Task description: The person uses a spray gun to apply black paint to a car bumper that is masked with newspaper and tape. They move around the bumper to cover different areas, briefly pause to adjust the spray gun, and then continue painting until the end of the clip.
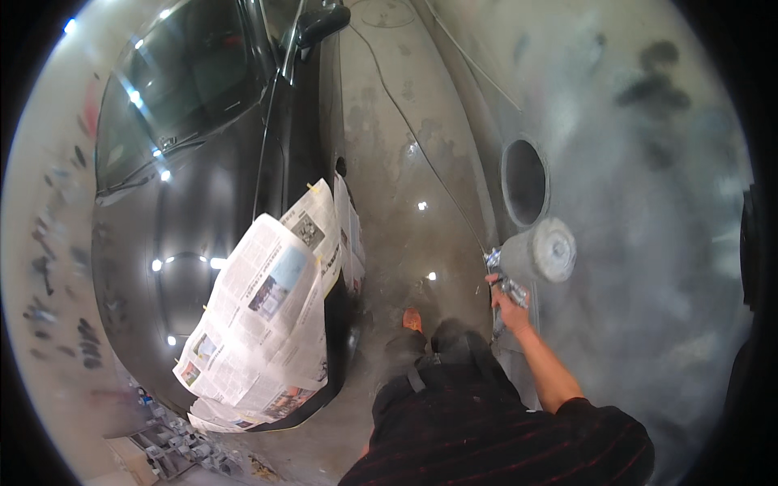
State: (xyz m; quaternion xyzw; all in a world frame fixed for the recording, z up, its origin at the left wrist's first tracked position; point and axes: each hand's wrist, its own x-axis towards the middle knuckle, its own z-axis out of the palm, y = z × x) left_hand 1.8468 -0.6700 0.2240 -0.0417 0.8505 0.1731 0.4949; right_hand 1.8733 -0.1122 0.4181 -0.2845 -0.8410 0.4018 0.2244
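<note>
My right hand (508, 305) is wrapped round the grip of a metal spray gun (512, 289), held out to my right beside the wall. A large whitish, paint-dusted cup (545, 249) sits on the gun. My left hand is out of sight. To my left stands a dark car (207, 235). Its front corner is covered with newspaper sheets (263, 300), held in places by bits of yellow tape (312, 187). No hand touches the car or the paper.
A thin hose (405, 121) runs along the grey floor (389, 243) from the gun. The stained wall (632, 211) on my right has a round dark opening (525, 182). The car's side mirror (322, 26) juts out ahead. Cluttered small containers (174, 445) lie at the lower left.
</note>
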